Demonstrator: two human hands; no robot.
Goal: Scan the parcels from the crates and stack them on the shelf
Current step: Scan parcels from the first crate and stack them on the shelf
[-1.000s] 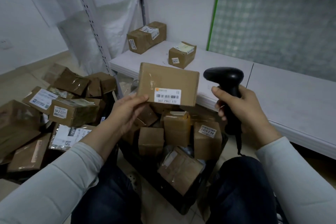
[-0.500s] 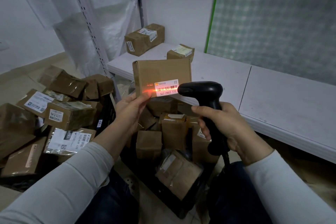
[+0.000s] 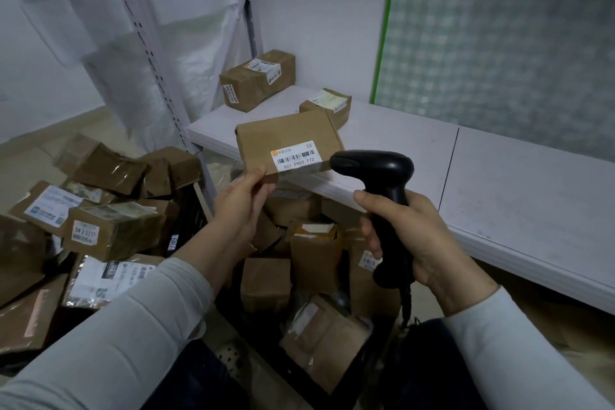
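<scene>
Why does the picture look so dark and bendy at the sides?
Head view: the room light is dim and bluish; the wide lens tilts the post and swells the sleeves near the corners; the box label is sharp, the checked panel soft.

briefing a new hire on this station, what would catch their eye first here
Dead centre, the left hand pinches a flat brown parcel by its lower corner while the right hand grips a black scanner aimed at its label. Behind, a larger parcel and a smaller parcel sit on the white shelf.
</scene>
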